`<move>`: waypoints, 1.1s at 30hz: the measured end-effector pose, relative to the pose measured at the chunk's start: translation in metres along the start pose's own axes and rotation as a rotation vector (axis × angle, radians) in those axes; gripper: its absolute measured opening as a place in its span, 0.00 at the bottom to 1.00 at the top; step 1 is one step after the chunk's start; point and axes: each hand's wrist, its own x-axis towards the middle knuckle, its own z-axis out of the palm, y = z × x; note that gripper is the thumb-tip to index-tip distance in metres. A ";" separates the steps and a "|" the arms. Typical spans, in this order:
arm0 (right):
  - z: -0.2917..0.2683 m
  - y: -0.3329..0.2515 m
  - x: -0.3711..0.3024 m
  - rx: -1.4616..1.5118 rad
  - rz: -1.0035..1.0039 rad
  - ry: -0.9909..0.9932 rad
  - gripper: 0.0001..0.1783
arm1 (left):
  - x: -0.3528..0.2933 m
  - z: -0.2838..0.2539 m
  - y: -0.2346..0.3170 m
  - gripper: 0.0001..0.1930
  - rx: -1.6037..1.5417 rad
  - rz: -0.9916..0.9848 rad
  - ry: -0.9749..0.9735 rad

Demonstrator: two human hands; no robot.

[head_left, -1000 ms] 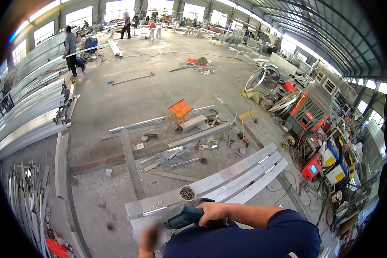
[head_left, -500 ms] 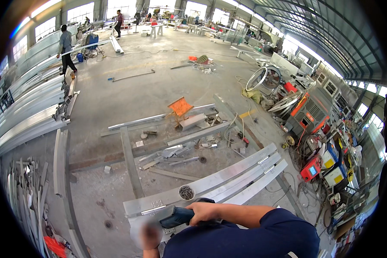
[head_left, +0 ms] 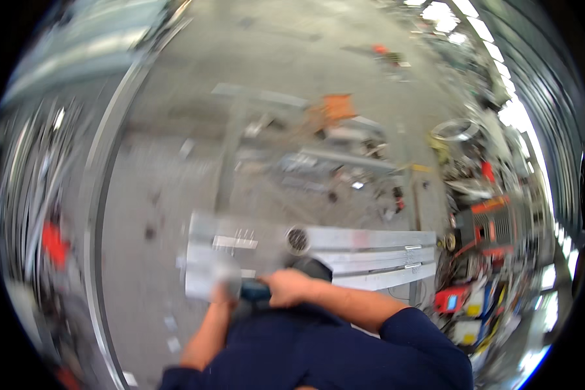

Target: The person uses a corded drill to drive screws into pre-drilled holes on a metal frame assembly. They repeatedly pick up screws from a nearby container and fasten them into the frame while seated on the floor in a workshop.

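Note:
My right hand (head_left: 288, 288) is closed round a teal-and-black power tool (head_left: 255, 291), held low in front of my body. My left hand (head_left: 223, 292) is at the tool's front end; blur smears its fingers, so its grip cannot be made out. Below both hands, long silver metal profiles (head_left: 383, 239) lie side by side. A small light-coloured metal plate (head_left: 235, 242) rests near their left end, with several small pins beside it. On the far profile stands a round tub (head_left: 298, 251) of small dark metal pieces, just beyond my right hand.
Steel beams (head_left: 227, 162) frame the floor ahead, with offcuts and an orange stool (head_left: 338, 108) among them. A long rail (head_left: 96, 195) and stacked metal strips (head_left: 36, 169) lie left. Machines, including a red box (head_left: 450, 301), and cables crowd the right.
The view has tilted down and turned, blurring the scene. The profiles now run nearly straight across. My right hand keeps hold of the power tool, and more of my left forearm shows.

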 end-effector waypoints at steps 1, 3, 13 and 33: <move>0.004 0.000 0.005 -0.042 0.017 -0.011 0.35 | 0.011 -0.004 -0.010 0.12 0.005 0.043 0.052; 0.017 0.005 0.022 -0.025 0.040 -0.053 0.30 | 0.023 -0.030 -0.033 0.13 -0.024 0.044 0.177; 0.077 0.041 0.081 -0.245 0.030 -0.249 0.42 | 0.046 -0.050 -0.075 0.20 -0.174 -0.254 0.180; 0.094 0.060 0.122 -0.335 -0.037 -0.242 0.44 | 0.092 -0.053 -0.076 0.08 -0.155 -0.119 0.255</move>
